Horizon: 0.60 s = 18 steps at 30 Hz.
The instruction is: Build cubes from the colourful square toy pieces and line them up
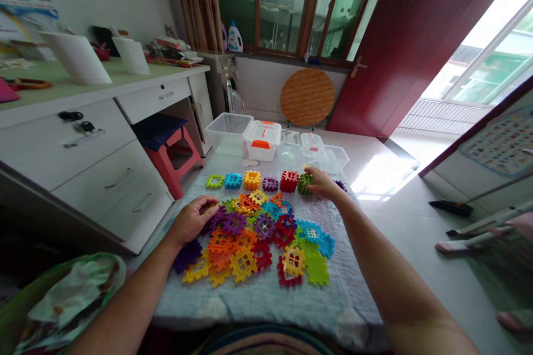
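Note:
A heap of interlocking plastic building tiles (244, 263) in several colours lies on the cloth-covered table. Behind it runs a row of tile stacks sorted by colour: lime (215, 181), blue (233, 180), yellow-orange (252, 179), purple (270, 184) and red (289, 181). My right hand (321, 183) has its fingers closed on the dark green tile stack (305, 183) beside the red one. A dark purple stack (341, 184) shows partly behind my right wrist. My left hand (195, 219) rests at the heap's left edge, fingers curled; what lies under them is mostly hidden.
Clear plastic bins (230, 130) and a lidded box with orange clips (263, 141) stand along the table's far end. A red stool (175, 150) and white drawers (104, 172) are at left, with a lined waste basket (66, 294) nearer. A round wooden tabletop (307, 97) leans at the far wall.

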Each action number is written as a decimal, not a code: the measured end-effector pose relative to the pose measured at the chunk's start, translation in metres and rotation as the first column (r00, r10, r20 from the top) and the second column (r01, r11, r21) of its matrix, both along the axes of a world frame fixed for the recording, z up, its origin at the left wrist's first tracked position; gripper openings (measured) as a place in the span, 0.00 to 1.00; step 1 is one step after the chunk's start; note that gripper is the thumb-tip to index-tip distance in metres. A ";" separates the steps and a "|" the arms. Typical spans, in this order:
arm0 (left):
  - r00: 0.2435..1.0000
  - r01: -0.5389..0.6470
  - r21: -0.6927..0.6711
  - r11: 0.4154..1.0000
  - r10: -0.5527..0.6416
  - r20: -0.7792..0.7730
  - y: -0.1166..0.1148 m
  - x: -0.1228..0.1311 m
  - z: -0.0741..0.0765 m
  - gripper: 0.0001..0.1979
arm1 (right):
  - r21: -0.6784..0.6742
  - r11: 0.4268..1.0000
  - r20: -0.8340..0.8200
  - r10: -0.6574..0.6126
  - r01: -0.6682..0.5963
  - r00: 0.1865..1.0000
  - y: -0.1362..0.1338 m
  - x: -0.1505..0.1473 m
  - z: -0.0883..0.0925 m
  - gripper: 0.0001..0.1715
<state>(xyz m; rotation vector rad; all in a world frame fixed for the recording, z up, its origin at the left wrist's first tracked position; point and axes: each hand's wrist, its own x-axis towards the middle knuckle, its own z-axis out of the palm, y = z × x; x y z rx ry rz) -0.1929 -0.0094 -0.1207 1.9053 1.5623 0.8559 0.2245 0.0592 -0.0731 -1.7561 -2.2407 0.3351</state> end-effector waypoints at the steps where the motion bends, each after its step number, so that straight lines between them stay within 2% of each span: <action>1: 1.000 0.001 0.001 1.000 -0.001 0.002 0.000 0.000 0.000 0.24 | 0.011 1.000 -0.005 0.004 -0.004 1.000 0.001 0.000 -0.001 0.37; 6: 1.000 0.005 0.004 1.000 -0.005 -0.009 0.000 -0.002 -0.002 0.24 | 0.000 1.000 -0.021 0.010 -0.010 1.000 0.002 0.000 0.000 0.38; 9: 1.000 -0.002 0.003 1.000 0.002 -0.013 0.000 -0.001 -0.001 0.24 | 0.056 0.998 -0.079 0.006 -0.002 0.997 -0.008 -0.001 0.008 0.38; 11: 1.000 -0.009 -0.001 1.000 0.009 -0.006 0.000 0.000 0.001 0.24 | 0.116 0.993 -0.151 0.013 0.005 0.988 -0.024 0.000 0.013 0.36; 13: 1.000 -0.009 -0.002 1.000 0.009 0.002 0.000 0.000 0.001 0.24 | 0.122 0.992 -0.234 0.040 -0.011 0.971 -0.046 0.001 0.017 0.33; 16: 1.000 -0.004 -0.007 1.000 0.004 0.011 0.000 0.000 0.001 0.24 | 0.010 0.994 -0.316 0.110 -0.112 0.942 -0.083 0.002 0.019 0.28; 18: 1.000 -0.004 -0.017 1.000 0.004 0.022 -0.001 0.000 0.001 0.24 | -0.092 0.981 -0.288 0.139 -0.172 0.948 -0.104 0.003 0.018 0.28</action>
